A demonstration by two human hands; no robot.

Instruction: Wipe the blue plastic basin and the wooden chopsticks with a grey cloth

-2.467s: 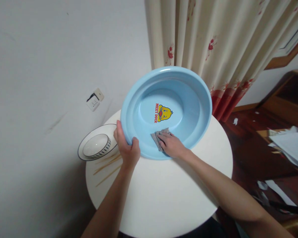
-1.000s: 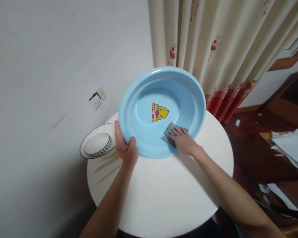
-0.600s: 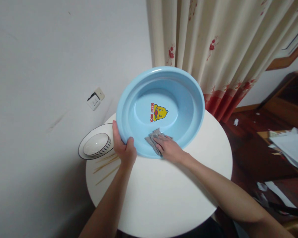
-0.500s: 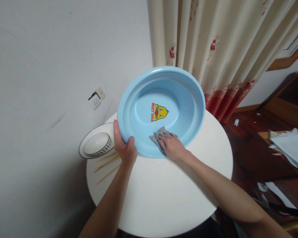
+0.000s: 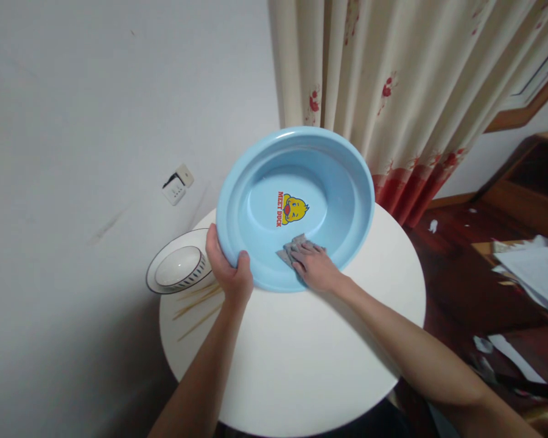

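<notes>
Held only by the left hand clasping its near-left rim, the light-blue basin could tip should the right hand, loosely gripping the gray cloth, press hard.

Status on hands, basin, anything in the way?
Left hand gripping blue basin by rim, basin tilted. Right hand on gray cloth, against basin's near inner wall. Bowl on plate, thin sticks near left hand, outside basin.

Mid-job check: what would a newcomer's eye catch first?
Center, the tilted pale-blue basin with its yellow duck print stands out. The left grip holds its rim; the right grip lies over a gray cloth on its inner wall. Behind, top right, hangs a red-patterned cream curtain.
</notes>
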